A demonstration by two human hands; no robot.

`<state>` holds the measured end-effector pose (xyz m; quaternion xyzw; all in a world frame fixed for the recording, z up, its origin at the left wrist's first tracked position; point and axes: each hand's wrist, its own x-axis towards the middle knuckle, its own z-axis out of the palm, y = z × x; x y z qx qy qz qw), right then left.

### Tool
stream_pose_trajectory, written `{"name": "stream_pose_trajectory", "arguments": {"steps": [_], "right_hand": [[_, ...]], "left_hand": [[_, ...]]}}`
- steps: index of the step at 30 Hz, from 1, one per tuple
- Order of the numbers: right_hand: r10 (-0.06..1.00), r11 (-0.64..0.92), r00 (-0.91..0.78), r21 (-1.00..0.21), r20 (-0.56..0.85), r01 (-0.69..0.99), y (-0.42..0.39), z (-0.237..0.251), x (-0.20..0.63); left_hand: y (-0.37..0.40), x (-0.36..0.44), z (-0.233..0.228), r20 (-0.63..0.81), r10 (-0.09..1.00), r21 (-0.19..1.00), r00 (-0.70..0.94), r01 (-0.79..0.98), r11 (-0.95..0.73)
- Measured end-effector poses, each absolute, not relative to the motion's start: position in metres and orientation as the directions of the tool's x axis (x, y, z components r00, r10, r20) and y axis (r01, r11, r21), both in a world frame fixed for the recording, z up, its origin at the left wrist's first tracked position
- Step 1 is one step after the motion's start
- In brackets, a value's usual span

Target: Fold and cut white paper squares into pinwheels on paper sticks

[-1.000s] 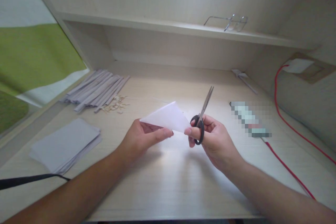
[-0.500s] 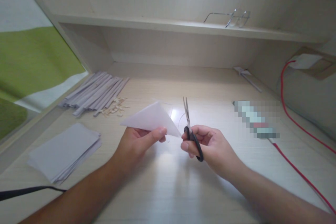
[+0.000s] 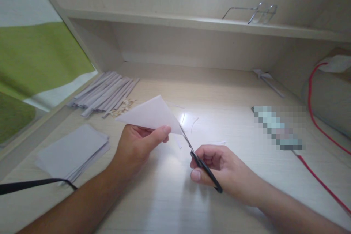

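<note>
1. Cutting is the step in hand: the left hand (image 3: pixel 134 146) pinches a folded white paper triangle (image 3: pixel 149 115) between thumb and fingers, holding it up off the wooden desk (image 3: pixel 170 197), with its pointed corner aimed right.
2. Scissors (image 3: pixel 201 162) with black handles sit in the right hand (image 3: pixel 219 170), whose fingers are curled closed through the loops. The blades run up and left, and their tips meet the triangle's right corner. How far the blades gape is too blurred to tell.
3. Thin white paper slivers (image 3: pixel 192 126) lie on the desk just beyond the blades, which suggests trimming along that edge.
4. Judging from this, the next move calls for steadying the triangle, feeding its edge between the blades and closing them evenly, with the left fingertips kept clear of the cutting line.
5. To the left lie a stack of paper sheets (image 3: pixel 72 150), a bundle of paper strips (image 3: pixel 105 93) and small scraps (image 3: pixel 123 104) beside it.
6. A pair of glasses (image 3: pixel 257 11) rests on the shelf above, and a red cable (image 3: pixel 320 131) trails down the right side.
</note>
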<state>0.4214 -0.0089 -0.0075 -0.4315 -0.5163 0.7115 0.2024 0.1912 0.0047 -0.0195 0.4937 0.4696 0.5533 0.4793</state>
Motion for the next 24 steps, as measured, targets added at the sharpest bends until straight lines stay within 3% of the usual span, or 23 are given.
{"name": "stream_pose_trajectory", "arguments": {"steps": [24], "right_hand": [[0.724,-0.4,-0.545,-0.901,-0.422,0.166,-0.0101,-0.0103,0.4219]], "left_hand": [[0.0008,0.1959,-0.016,0.096,0.994,0.994,-0.051,-0.038,-0.098]]}}
